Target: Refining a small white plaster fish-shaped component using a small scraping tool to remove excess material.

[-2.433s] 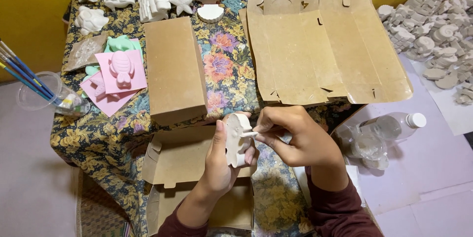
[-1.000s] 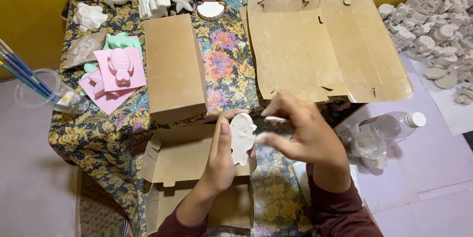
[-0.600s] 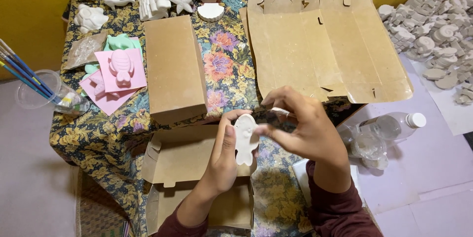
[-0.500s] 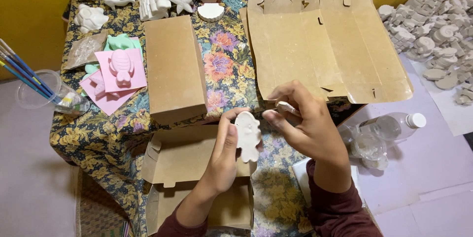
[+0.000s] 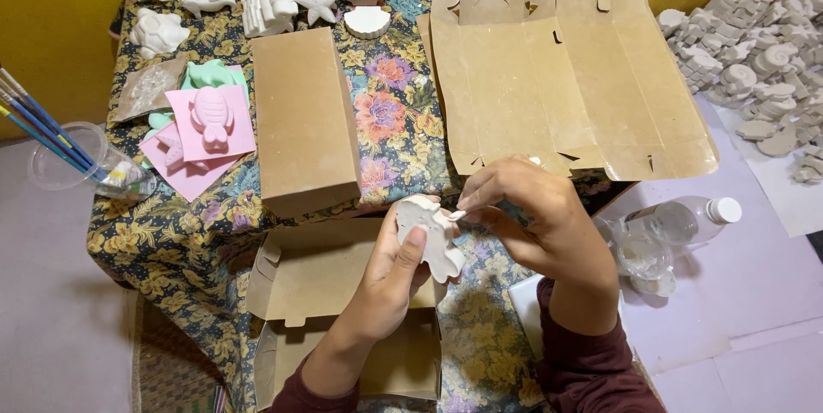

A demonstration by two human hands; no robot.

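A flat white plaster figure [image 5: 431,237] with rounded lobes is held upright above the open brown cardboard box [image 5: 347,314], just over the box's far edge. It is gripped by the left hand [image 5: 396,280], whose thumb is pressed on the figure's face while the fingers are wrapped behind it; the hand is thus closed on the figure. The left forearm is raised from the lower edge of the view, across the open box, with the wrist bent slightly toward the right.

The right hand [image 5: 536,216] is held just right of the figure, beyond the right side of the open box. Its fingertips are pinched together at the figure's upper right edge, where a small pale piece is seen between them; whether this is a tool or part of the figure cannot be told. The right forearm, in a dark maroon sleeve [image 5: 591,370], is angled up from the lower right.

Beyond the open box, a closed brown cardboard box [image 5: 304,117] is set on the worktop covered by a floral cloth [image 5: 390,113]. To the far right of the open box, a flattened brown cardboard sheet [image 5: 557,78] is laid out. To its far left, a pink square mould [image 5: 210,121] is seen.
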